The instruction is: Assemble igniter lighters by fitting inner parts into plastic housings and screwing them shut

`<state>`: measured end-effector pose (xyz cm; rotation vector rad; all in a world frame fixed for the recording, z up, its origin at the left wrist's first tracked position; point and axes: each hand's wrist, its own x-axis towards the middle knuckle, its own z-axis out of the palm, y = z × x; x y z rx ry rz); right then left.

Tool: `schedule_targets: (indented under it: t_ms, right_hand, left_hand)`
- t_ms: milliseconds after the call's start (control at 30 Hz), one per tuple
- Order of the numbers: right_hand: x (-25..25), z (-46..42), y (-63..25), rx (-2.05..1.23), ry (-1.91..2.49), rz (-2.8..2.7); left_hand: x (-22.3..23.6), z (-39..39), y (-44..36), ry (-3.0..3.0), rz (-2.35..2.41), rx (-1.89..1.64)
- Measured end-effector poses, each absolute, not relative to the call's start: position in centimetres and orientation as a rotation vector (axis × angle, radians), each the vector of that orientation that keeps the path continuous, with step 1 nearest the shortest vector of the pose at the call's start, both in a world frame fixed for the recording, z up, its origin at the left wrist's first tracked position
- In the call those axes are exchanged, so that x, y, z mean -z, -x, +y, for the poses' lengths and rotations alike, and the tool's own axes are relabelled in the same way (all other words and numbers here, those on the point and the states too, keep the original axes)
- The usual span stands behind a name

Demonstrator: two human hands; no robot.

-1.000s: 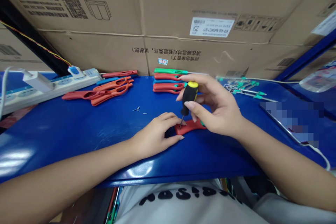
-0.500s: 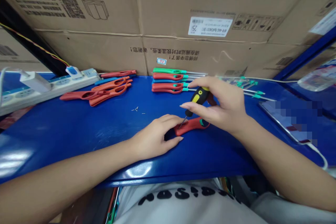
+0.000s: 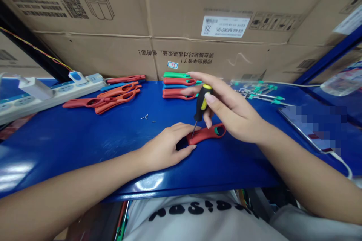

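Observation:
My right hand (image 3: 226,111) grips a black and yellow screwdriver (image 3: 201,104) between thumb and fingers, its index finger stretched out past the handle. The thin shaft slants down, and its tip meets the left end of a red plastic lighter handle (image 3: 207,133) lying on the table. A teal part shows inside the opening at that handle's right end. With thumb and fingers closed about its left end, my left hand (image 3: 169,145) pins the handle to the table. Several tiny silver screws (image 3: 146,117) lie behind and left of that hand.
Loose red and orange handles (image 3: 117,99) lie at the left by a white power strip (image 3: 63,92). Lighters with metal tubes (image 3: 178,92) are stacked behind. Metal rods with teal ends (image 3: 266,96) and a plugged-in phone (image 3: 307,128) lie right. Cardboard (image 3: 113,49) stands behind the blue table (image 3: 118,135).
My right hand has turned around the screwdriver and moved slightly left. The screwdriver stands more upright, its tip still at the red handle's end. My left hand has stayed in place.

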<state>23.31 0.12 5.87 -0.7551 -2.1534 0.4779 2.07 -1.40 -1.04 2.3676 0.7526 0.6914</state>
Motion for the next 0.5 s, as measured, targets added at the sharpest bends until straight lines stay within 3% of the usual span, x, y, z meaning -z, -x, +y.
schedule_targets:
  t_ms: [200,367,500]
  right_hand:
    - [-5.79,0.30,-23.48,-0.042,0.730,-2.073]
    - [-5.83,-0.09,-23.16,-0.414,0.745,-2.152]
    - [-5.80,0.16,-23.30,-0.042,0.757,-2.113]
  left_hand:
    - [1.04,-1.46,-2.12,-2.369,0.747,-0.707]
    - [0.89,-1.48,-2.14,-2.346,0.738,-0.673]
    - [0.88,-1.51,-2.12,-2.352,0.750,-0.688]
